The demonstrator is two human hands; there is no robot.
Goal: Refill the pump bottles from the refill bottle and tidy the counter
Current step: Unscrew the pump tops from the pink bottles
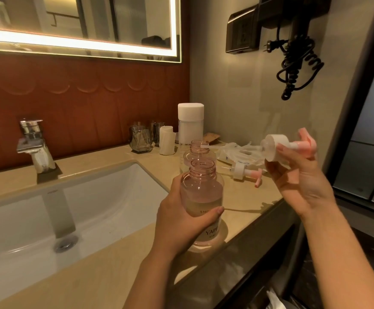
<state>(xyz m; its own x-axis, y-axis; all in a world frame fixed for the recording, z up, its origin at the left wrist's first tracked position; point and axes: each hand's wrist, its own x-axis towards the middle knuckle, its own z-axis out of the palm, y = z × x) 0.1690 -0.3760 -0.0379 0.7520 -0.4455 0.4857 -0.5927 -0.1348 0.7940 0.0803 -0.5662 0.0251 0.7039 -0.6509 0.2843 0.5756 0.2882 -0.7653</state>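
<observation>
My left hand [181,221] grips a clear pink pump bottle [202,197] with its neck open, standing on the beige counter [105,259]. A second open pink bottle [200,152] stands just behind it. My right hand [301,175] holds a white and pink pump head [277,147] up in the air to the right, its dip tube pointing left toward the far bottle's mouth. Another pump head [246,172] lies on the counter. A tall refill bottle [190,123] with a white cap stands at the back.
A white sink [48,219] with a chrome faucet [34,146] fills the left. Glass tumblers [140,137], a wrapped cup [167,140] and white packets [237,152] sit at the back. A hair dryer with a coiled cord [297,61] hangs on the right wall.
</observation>
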